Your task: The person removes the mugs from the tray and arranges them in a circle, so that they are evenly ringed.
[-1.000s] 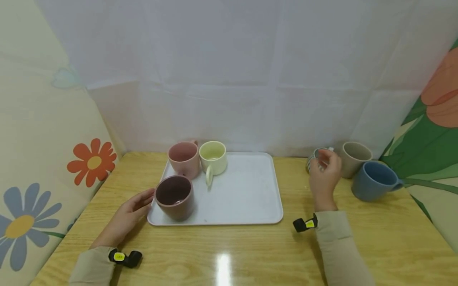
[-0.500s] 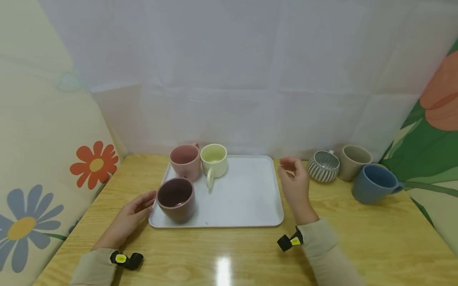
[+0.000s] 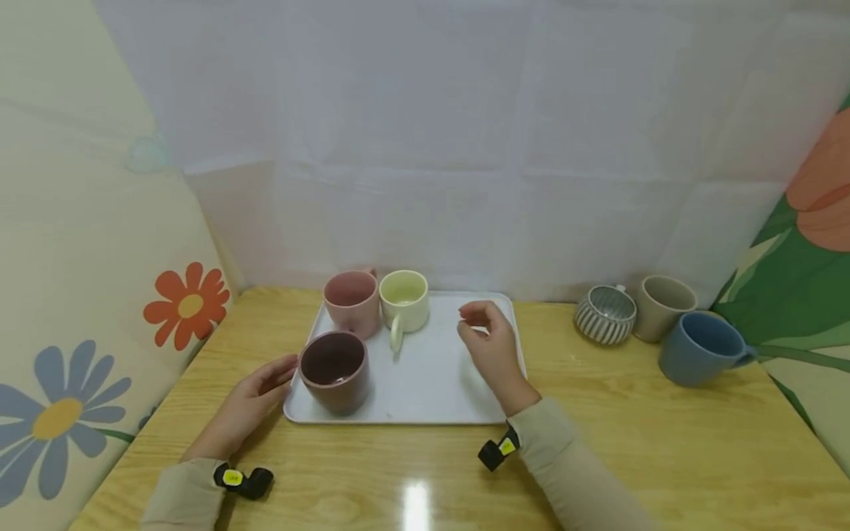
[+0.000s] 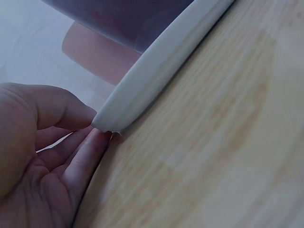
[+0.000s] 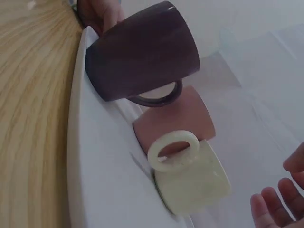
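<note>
My left hand [image 3: 249, 404] is at the left edge of the white tray [image 3: 425, 387]. In the left wrist view, the thumb [image 4: 61, 107] lies at the tray's rim and a fingertip sits just under it, pinching the edge. A dark plum mug [image 3: 352, 394] stands on the tray close to this hand. Behind it are a pink mug [image 3: 355, 321] and a pale yellow mug [image 3: 413, 318], whose handle points toward me. Over the tray's right part hovers my right hand [image 3: 496, 352], fingers loosely bent and holding nothing; its fingertips [image 5: 259, 209] show near the yellow mug in the right wrist view.
To the right of the tray, on the wooden table [image 3: 598, 435], a grey-and-white striped cup [image 3: 603, 324], a beige cup [image 3: 654, 318] and a blue mug [image 3: 693, 361] stand close together. A white cloth [image 3: 412, 147] hangs behind, with flowered cloth at both sides.
My right hand has moved left from the striped cup, past the tray's right edge, to over the tray. The left hand stays at the tray's edge, and the mugs keep their places.
</note>
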The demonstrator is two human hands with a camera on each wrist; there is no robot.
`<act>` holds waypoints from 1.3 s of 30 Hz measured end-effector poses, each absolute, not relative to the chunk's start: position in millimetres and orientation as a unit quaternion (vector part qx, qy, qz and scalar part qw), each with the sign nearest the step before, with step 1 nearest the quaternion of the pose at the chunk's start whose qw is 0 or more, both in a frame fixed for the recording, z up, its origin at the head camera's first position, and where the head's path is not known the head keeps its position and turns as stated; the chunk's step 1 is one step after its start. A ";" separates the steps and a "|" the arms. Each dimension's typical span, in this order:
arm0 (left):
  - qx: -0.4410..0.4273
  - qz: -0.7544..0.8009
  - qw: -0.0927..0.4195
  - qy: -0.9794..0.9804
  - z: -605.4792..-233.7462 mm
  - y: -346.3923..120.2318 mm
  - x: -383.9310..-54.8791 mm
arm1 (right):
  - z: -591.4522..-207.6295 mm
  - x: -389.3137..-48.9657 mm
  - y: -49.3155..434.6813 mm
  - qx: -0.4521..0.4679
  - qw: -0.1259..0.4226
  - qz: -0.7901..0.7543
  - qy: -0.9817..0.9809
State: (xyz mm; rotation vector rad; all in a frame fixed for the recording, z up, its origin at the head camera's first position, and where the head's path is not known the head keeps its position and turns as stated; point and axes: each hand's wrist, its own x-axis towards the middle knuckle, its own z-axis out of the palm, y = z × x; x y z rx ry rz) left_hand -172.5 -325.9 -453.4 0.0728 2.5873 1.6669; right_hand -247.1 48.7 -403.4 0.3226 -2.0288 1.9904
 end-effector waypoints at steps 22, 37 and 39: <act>0.017 0.525 0.037 0.850 -452.3 -326.4 -171.0 | -426.6 -256.0 -37.5 0.048 -0.036 0.658 -0.750; 0.029 0.537 0.034 0.842 -452.1 -326.0 -174.0 | -433.5 -259.3 -43.3 0.056 -0.042 0.652 -0.755; 0.026 0.535 0.036 0.844 -453.4 -326.3 -173.9 | -433.5 -258.3 -40.8 0.057 -0.042 0.643 -0.763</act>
